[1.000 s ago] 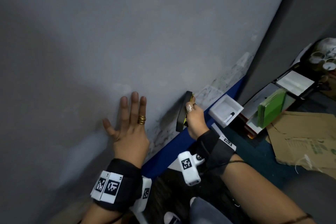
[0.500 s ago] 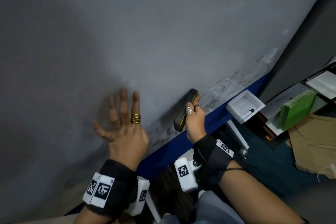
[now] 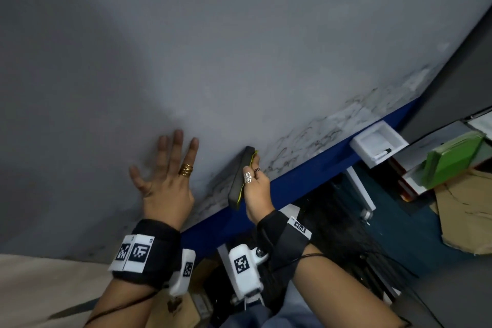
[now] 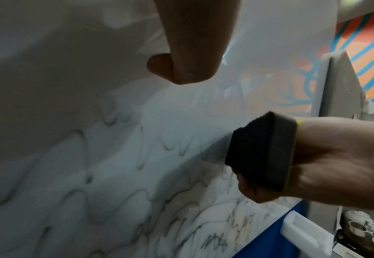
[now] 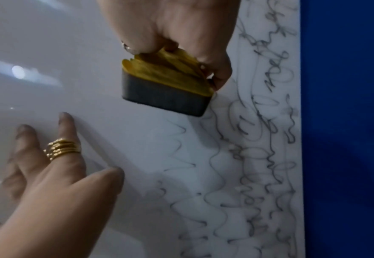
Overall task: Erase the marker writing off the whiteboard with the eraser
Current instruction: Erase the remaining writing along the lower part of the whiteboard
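The eraser, a long block with dark felt and a yellow back, lies felt-side against the whiteboard, just above the board's blue bottom frame. In the head view its long axis runs slantwise away from the frame, one short end nearly reaching the frame and the other pointing up the board. The right hand grips it from the yellow back, fingers curled over the edge. The right wrist view alone shows that yellow back as ribbed and worn, with the fingers pinching it; the left wrist view shows the felt face end-on, with a fingertip wrapped under it.

Marker writing, loose black scribbles, runs in a band along the frame on both sides of the eraser. The wrist views show it as looping lines, which the head view only hints at.

The left hand is spread wide to the left of the eraser, palm toward the board, a gold ring on one finger; the right wrist view shows its fingertips touching the surface. A white tray holding a marker hangs on the frame, well right of the eraser.
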The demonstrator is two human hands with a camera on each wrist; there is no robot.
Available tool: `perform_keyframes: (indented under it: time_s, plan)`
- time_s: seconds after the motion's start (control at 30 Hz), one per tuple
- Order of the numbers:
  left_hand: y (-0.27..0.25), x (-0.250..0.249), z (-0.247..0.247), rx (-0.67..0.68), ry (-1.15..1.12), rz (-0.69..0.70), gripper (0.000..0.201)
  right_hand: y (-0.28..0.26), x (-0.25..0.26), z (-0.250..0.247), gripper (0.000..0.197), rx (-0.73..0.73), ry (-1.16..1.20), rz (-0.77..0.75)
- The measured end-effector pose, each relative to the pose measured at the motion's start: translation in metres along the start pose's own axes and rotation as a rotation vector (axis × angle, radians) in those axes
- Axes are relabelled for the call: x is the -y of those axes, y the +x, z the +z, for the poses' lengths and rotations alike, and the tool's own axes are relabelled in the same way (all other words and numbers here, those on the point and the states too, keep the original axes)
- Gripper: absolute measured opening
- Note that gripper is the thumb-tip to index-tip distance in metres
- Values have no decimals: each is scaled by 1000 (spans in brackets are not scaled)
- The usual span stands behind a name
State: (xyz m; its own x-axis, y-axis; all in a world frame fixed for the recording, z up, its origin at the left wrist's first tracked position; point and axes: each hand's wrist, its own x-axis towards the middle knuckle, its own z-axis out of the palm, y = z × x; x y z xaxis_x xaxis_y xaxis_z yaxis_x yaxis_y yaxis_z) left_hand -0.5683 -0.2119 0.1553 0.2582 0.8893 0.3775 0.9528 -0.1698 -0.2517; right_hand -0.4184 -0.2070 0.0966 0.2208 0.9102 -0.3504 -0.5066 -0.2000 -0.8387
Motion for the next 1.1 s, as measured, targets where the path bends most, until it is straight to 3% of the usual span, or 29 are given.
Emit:
perform_keyframes:
  time_s: [0.13, 0.23, 0.33, 0.43, 0.5, 0.7, 0.77, 0.9, 1.03, 1.1]
  plan:
    - [-3, 2, -8, -33, -61, 37, 117, 0, 13, -17, 45, -149, -2, -69]
    - [-14, 8, -18, -65, -122, -13, 115, 16, 23, -31, 40, -237, 35, -75]
    - [-27, 25, -16, -66, -117, -65, 108, 12, 23, -10, 19, -199, 7, -32]
    - [-36, 45, -12, -42, -129, -120, 103, -8, 5, 24, 24, -201, 9, 10]
    - [-41, 57, -10, -28, -115, -117, 111, -21, -12, 41, 25, -167, 13, 50]
    - [-46, 72, 1, -23, -27, -68, 118, -44, -33, 45, 20, 112, -14, 212]
    - [-47, 71, 5, -40, -5, -65, 117, -41, -17, 31, 24, 30, 2, 230]
    - [-50, 68, 9, -58, 24, -48, 115, -25, 7, 12, 26, -204, 109, 109]
    - [-50, 69, 5, -131, 4, -26, 102, -28, -14, 44, 19, -201, 89, 115]
    - [-56, 76, -2, -234, -72, -96, 87, -38, -32, 63, 18, -178, 83, 151]
